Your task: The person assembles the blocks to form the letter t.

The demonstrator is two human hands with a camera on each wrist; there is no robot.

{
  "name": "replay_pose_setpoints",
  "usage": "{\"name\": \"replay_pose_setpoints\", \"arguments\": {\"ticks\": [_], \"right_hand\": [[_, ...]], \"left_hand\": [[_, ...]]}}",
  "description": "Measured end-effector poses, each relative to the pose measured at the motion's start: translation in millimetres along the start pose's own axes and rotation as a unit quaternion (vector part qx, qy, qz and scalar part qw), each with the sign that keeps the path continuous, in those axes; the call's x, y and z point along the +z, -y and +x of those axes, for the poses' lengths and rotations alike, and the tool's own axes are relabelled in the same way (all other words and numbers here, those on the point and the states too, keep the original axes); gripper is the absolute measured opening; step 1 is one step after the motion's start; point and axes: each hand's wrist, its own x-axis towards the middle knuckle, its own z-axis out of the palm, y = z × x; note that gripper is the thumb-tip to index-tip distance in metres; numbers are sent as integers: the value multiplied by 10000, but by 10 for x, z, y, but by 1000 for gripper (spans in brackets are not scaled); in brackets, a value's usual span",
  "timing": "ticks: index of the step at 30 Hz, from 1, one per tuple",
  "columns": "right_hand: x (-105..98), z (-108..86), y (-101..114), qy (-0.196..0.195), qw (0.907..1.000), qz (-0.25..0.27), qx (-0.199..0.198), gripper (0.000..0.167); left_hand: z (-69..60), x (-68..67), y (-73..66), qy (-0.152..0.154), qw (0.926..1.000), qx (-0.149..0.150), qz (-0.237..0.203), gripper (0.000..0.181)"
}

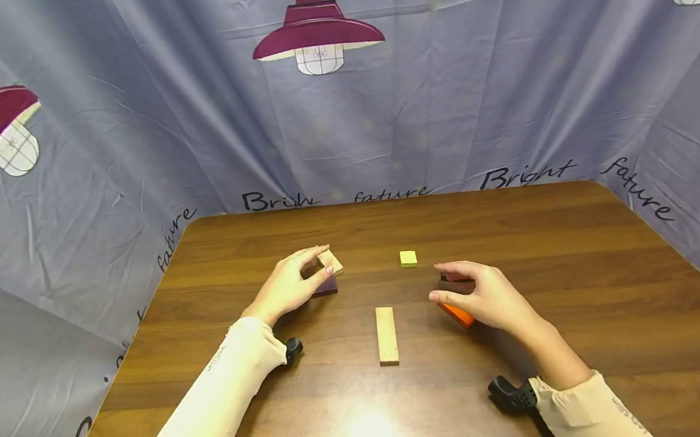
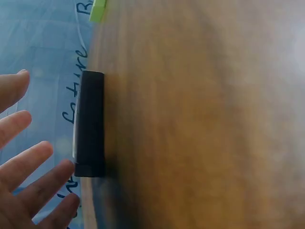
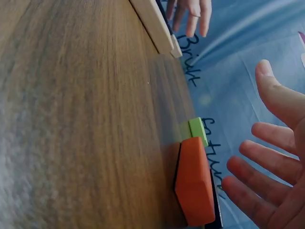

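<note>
My left hand point(image 1: 289, 282) hovers over a dark purple block point(image 1: 327, 287) and a pale wooden block point(image 1: 332, 262), which it partly hides. Its fingers are spread beside the dark block in the left wrist view, gripping nothing. On the other side, my right hand point(image 1: 486, 293) is above an orange block point(image 1: 457, 314), thumb and fingers apart. The right wrist view shows the orange block's faceted side, with the hand off it. Behind the orange block lies a dark piece point(image 3: 218, 200), mostly covered.
A long light wooden block point(image 1: 386, 336) lies between the hands on the brown wooden table point(image 1: 447, 408). Farther back is a small yellow-green block point(image 1: 408, 258). A grey-blue curtain point(image 1: 441, 109) with printed lamps hangs around the table's back and sides.
</note>
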Motion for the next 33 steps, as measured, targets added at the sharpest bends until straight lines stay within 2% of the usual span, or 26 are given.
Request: {"name": "replay_pose_setpoints", "arguments": {"ticks": [9,14,22,33], "right_hand": [[5,-36,-74,164,9989,199,382,52],[-45,-49,-106,132,9983,158,554,48],[-57,-61,-141,273,9964,18,799,41],[-26,-67,-170,369,9930,67,1121,39]], "left_hand": [[-80,38,94,101,9991,-324,-235,60],[-93,47,119,120,9982,-305,-498,57],[-113,42,134,235,9973,-539,-441,46],[-94,42,172,236,9976,-567,-317,37]]}}
